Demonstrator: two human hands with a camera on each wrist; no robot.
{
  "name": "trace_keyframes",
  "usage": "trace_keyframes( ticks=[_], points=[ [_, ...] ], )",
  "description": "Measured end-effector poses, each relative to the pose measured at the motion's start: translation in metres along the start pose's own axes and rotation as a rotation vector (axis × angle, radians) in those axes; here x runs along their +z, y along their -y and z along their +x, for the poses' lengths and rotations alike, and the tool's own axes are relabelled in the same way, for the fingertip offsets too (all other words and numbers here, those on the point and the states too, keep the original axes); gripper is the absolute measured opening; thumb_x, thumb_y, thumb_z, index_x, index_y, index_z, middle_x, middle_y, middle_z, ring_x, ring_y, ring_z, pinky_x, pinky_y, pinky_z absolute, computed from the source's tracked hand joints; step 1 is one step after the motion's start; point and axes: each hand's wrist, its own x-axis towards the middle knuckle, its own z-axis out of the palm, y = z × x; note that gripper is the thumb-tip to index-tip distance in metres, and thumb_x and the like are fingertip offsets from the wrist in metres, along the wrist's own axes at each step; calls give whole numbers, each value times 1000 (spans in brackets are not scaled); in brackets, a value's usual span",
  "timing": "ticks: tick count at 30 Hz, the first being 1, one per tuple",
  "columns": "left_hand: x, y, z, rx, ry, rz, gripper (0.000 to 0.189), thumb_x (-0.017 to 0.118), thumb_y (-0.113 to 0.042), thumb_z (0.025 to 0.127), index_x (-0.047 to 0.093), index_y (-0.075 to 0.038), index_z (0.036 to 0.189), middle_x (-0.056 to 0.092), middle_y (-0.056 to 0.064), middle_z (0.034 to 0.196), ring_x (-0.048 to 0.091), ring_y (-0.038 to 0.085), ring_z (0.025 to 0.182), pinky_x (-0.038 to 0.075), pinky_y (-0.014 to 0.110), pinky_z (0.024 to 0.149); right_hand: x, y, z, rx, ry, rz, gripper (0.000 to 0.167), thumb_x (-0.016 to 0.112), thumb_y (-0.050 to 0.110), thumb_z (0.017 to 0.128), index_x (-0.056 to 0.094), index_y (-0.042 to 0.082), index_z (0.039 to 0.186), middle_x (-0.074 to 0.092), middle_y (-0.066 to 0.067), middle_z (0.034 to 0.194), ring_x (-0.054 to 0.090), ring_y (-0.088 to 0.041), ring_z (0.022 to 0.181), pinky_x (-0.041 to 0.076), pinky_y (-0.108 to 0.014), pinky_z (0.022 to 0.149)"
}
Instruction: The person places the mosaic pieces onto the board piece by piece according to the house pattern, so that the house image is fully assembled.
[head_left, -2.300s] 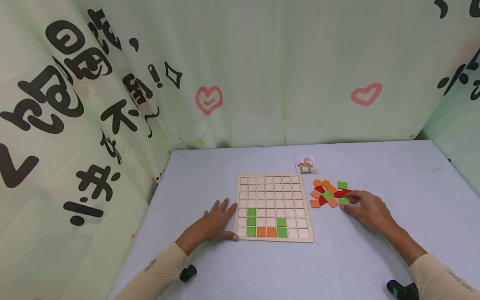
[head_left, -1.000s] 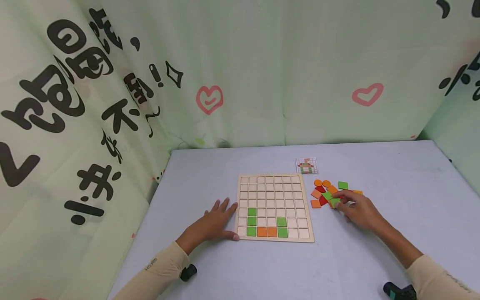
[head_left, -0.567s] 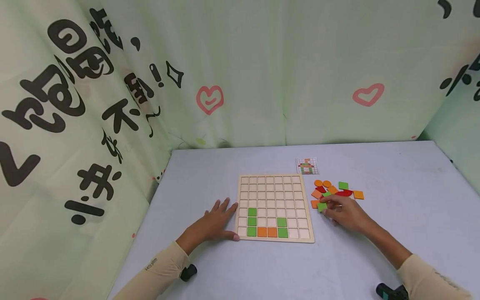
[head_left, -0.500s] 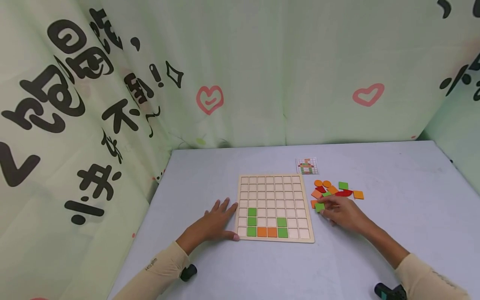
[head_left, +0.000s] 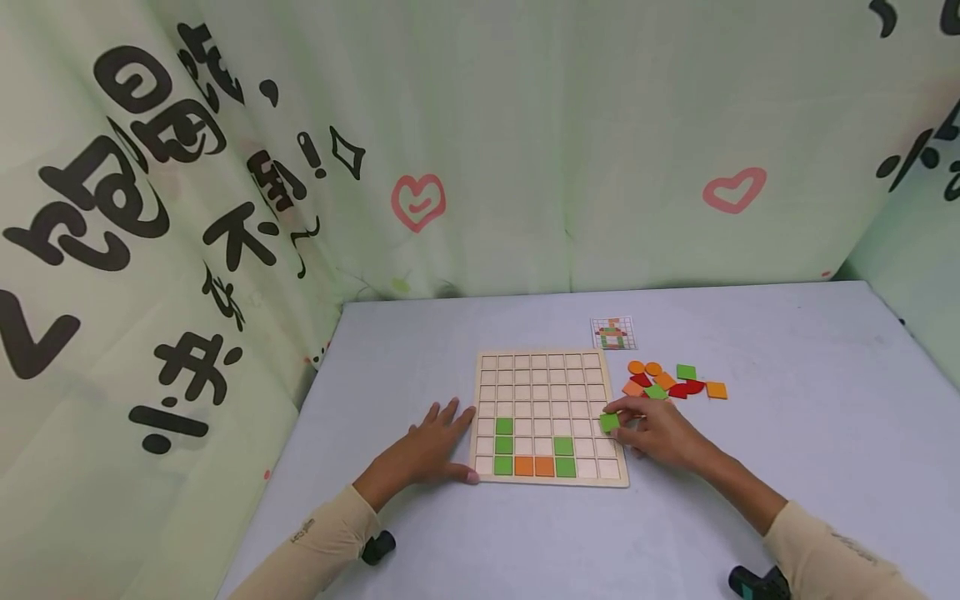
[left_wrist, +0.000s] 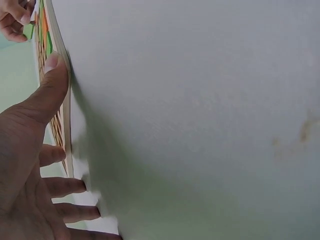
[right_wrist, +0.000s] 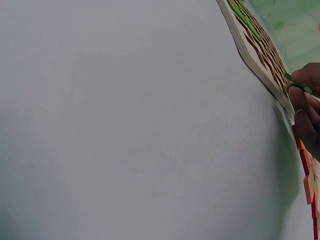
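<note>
A light wooden grid board (head_left: pixel 551 352) lies on the table, with several green and orange square tiles set in its lower cells. My left hand (head_left: pixel 426 450) rests at the board's left edge, fingers spread and straight; in the left wrist view the thumb (left_wrist: pixel 52 85) touches the board's rim. Over the board's right edge, my right hand (head_left: pixel 660 432) pinches a green square tile (head_left: pixel 609 422) between thumb and fingers. The right wrist view shows that tile (right_wrist: pixel 298 84) edge-on, and the hand only partly.
Right of the board lies a loose heap of red, orange and green pieces, among them an orange square (head_left: pixel 716 390) and a green square (head_left: pixel 686 372). A small pattern card (head_left: pixel 612 332) lies behind the board. A pale printed curtain (head_left: pixel 525 167) hangs beyond the table.
The right hand has drawn a green tile out of the heap and carried it left to the board's right edge. The left hand has stayed in place.
</note>
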Motion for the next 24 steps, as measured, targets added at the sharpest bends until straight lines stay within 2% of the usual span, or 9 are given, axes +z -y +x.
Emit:
trace_keyframes(
  ticks=[7,11,15,24],
  points=[
    [0,0,0,-12,-3,-10,106,80,-62,74,31,-21,159,23,15,166,22,47,151,36,73,104,4,6,4,-32,-10,-5,34,75,10,88,68,3,121,63,-5,90,62,-12,71,53,-24,56],
    [0,-1,0,-13,-10,-13,106,81,-60,74,31,-20,159,24,15,166,22,47,151,36,73,104,8,10,8,-60,0,-38,33,75,10,88,68,4,120,62,-2,90,55,-10,64,48,-21,54],
    [1,-2,0,-17,-14,-10,106,81,-59,74,32,-20,159,24,15,166,22,47,151,36,72,104,14,16,11,-54,23,-46,32,73,9,89,69,5,120,63,-1,90,50,-9,58,45,-20,52],
    [0,-1,1,-16,-9,-16,106,81,-60,74,31,-20,159,24,16,166,22,47,151,36,72,104,23,24,20,-75,65,-15,31,77,14,88,70,7,118,63,1,87,53,-12,67,45,-20,53]
  ],
)
